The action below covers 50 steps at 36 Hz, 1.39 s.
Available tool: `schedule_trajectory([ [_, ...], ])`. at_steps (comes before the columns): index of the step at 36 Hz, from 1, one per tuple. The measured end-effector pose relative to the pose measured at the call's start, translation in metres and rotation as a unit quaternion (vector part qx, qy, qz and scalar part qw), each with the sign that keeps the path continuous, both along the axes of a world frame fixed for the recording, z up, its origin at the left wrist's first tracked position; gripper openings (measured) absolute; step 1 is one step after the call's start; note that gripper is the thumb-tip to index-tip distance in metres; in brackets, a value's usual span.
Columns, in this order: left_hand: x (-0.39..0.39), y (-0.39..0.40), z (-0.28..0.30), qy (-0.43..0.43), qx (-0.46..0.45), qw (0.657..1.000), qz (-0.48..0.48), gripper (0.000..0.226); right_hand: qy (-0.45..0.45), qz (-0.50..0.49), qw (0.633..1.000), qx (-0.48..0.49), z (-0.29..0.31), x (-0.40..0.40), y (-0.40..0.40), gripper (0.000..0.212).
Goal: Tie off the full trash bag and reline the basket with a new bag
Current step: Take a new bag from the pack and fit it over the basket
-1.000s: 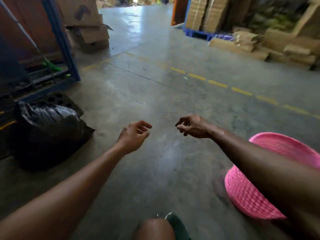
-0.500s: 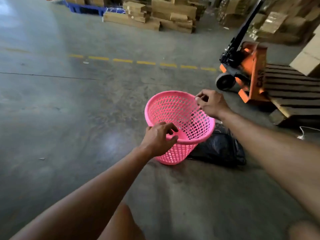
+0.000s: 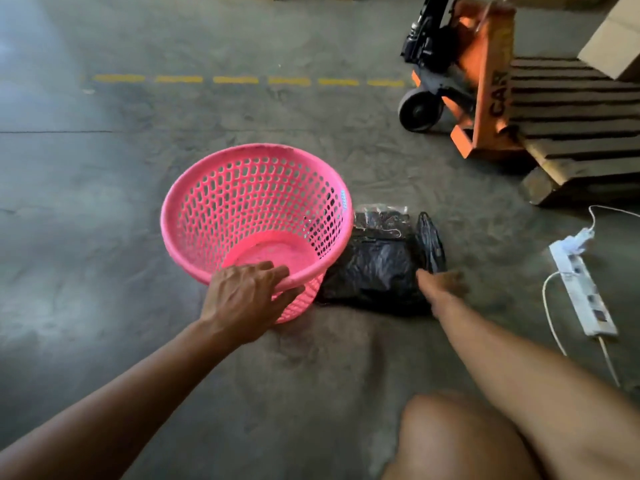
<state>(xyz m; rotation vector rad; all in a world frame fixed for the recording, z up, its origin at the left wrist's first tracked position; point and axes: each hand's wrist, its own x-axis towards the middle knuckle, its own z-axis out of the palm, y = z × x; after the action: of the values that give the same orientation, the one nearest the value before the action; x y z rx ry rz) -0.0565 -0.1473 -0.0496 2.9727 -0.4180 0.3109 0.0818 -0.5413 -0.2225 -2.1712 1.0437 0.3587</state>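
An empty pink mesh basket [image 3: 242, 188] stands upright on the concrete floor. My left hand [image 3: 246, 299] holds its near rim, fingers hooked inside and thumb outside. Right of the basket lies a flat pack of folded black bags [image 3: 374, 268]. A single narrow black bag [image 3: 429, 240] lies along the pack's right edge. My right hand [image 3: 445, 284] is blurred and rests at the near end of that narrow bag. Its grip cannot be made out. The full trash bag is out of view.
An orange pallet jack [image 3: 485, 81] and a wooden pallet [image 3: 571, 133] stand at the back right, with a cardboard box [image 3: 616, 39] on it. A white power strip [image 3: 581, 289] with cable lies on the floor at right. My knee [image 3: 450, 438] is low in view.
The view swung right, away from the full black bag, to the basket. My left hand settled on the near rim. My right hand left the far rim and dropped to the black bags.
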Motion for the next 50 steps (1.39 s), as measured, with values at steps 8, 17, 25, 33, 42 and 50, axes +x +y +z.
schedule_trajectory([
  [8, 0.003, -0.011, 0.007, 0.044, 0.018, 0.998, 0.044, 0.041, 0.006, -0.224, 0.909, 0.352, -0.019, -0.030, 0.040, 0.027],
  [17, -0.002, -0.015, 0.019, 0.091, 0.003, 0.994, 0.053, 0.038, 0.000, -0.189, 0.875, 0.445, 0.022, 0.010, 0.059, 0.017],
  [25, 0.004, -0.010, 0.019, 0.098, -0.022, 0.995, 0.024, 0.044, -0.199, -0.153, 0.819, 0.516, 0.129, 0.061, 0.052, 0.024],
  [33, 0.004, -0.013, 0.016, 0.094, -0.019, 0.994, 0.047, 0.049, -0.343, -0.080, 0.751, 0.559, 0.275, 0.057, 0.081, 0.007],
  [42, 0.054, -0.020, 0.056, 0.169, -0.474, 0.854, 0.131, 0.073, -0.375, -0.013, 0.647, 0.664, 0.397, 0.005, 0.164, 0.015],
  [50, 0.092, -0.046, 0.116, 0.298, -0.848, 0.428, 0.099, 0.048, -0.297, -0.001, 0.661, 0.689, 0.385, -0.037, 0.215, 0.014],
])
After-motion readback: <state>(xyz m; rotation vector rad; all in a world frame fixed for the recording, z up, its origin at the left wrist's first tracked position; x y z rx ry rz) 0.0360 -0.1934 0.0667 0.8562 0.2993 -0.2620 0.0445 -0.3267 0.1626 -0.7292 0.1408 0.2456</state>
